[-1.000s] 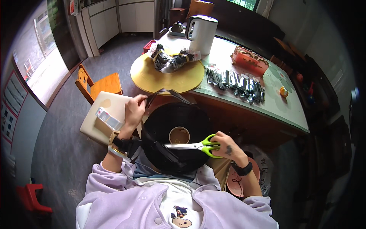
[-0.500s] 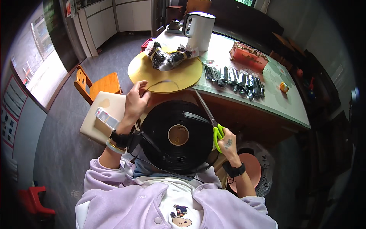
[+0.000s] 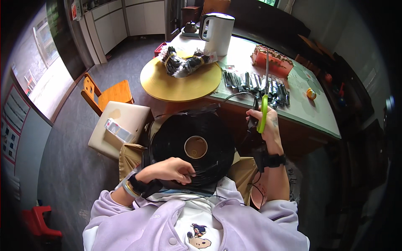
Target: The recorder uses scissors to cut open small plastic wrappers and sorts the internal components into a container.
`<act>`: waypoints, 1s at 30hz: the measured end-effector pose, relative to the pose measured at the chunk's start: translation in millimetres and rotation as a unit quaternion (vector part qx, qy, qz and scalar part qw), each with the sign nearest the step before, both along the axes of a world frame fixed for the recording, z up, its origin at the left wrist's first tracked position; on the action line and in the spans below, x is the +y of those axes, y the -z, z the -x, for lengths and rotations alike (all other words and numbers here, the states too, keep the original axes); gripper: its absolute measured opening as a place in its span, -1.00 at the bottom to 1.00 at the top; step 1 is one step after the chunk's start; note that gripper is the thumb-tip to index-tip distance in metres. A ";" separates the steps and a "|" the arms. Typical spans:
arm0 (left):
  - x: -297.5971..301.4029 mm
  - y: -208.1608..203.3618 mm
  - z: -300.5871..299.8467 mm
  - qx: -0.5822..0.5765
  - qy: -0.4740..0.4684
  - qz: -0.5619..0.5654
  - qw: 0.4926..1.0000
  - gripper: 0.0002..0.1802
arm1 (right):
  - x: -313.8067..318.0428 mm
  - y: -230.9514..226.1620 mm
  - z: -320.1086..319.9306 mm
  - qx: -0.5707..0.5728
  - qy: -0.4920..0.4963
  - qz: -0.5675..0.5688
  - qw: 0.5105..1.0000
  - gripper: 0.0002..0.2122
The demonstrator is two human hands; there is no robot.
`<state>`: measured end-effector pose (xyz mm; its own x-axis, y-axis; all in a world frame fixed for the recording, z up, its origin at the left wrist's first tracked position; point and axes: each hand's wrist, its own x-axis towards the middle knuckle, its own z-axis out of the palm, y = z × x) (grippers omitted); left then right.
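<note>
A large black roll of flat strip [image 3: 167, 129] with a cardboard core [image 3: 204, 147] lies across my lap. My left hand [image 3: 178, 170] is over its near side, fingers pinched together; what they hold, if anything, is too small to tell. Beyond the roll's right side, my right hand [image 3: 271, 121] grips scissors with lime-green handles [image 3: 264, 115], blades pointing up and away. A dark strip [image 3: 252, 119] hangs at the fingers of that hand, with a thin curved length reaching toward the table edge; whether it is pinched is unclear.
On the table [image 3: 301, 92] are a yellow disc-shaped roll [image 3: 180, 90] bearing bundled black packets [image 3: 184, 65], a row of black packets [image 3: 251, 83], a white kettle [image 3: 220, 35], a pink box [image 3: 272, 62] and a small ball [image 3: 311, 94]. A cream stool [image 3: 106, 140] and wooden chair [image 3: 115, 94] stand left.
My left hand has come back from beside the yellow roll to the black roll's near side. My right hand has risen with the scissors, now pointing up, and a dark strip shows at its fingers.
</note>
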<state>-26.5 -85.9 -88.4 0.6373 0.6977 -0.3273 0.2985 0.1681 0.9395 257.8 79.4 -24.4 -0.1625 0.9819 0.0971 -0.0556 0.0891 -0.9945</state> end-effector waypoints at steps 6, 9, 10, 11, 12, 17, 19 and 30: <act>6.8 -30.1 38.2 -0.046 -0.082 0.108 0.990 -0.73 | -3.7 18.0 8.4 -0.205 0.118 -0.097 0.967 -0.77; 11.4 -37.0 41.2 -0.106 -0.175 0.155 0.966 -0.73 | -26.5 23.9 10.9 -0.371 0.141 -0.261 0.880 -0.78; 12.9 -37.5 40.1 -0.152 -0.194 0.160 0.956 -0.72 | -36.1 25.4 17.6 -0.318 0.080 -0.168 0.930 -0.79; 15.8 -38.0 37.5 -0.197 -0.209 0.164 0.944 -0.71 | -47.2 24.0 25.3 -0.260 0.021 -0.073 0.963 -0.79; 18.2 -38.1 34.4 -0.241 -0.223 0.168 0.929 -0.71 | -60.5 19.2 35.8 -0.195 -0.022 -0.041 0.980 -0.79; 22.4 -33.7 21.6 -0.265 -0.220 0.136 0.929 -0.69 | -106.0 31.7 68.3 -0.047 -0.179 0.044 0.982 -0.71; 26.2 -22.6 22.7 -0.241 -0.268 0.062 0.931 -0.67 | -121.9 35.2 66.2 0.033 -0.286 0.139 0.948 -0.54; 21.2 -13.2 44.1 -0.186 -0.414 -0.030 0.891 -0.75 | -142.3 54.1 23.6 -0.117 -0.466 0.168 0.861 -0.41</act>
<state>-70.7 -64.7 -75.2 -0.0472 0.9878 -0.1481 -0.2384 0.1328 0.9620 234.2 -63.0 -78.5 -0.8717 0.3798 -0.3095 0.2587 -0.1798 -0.9491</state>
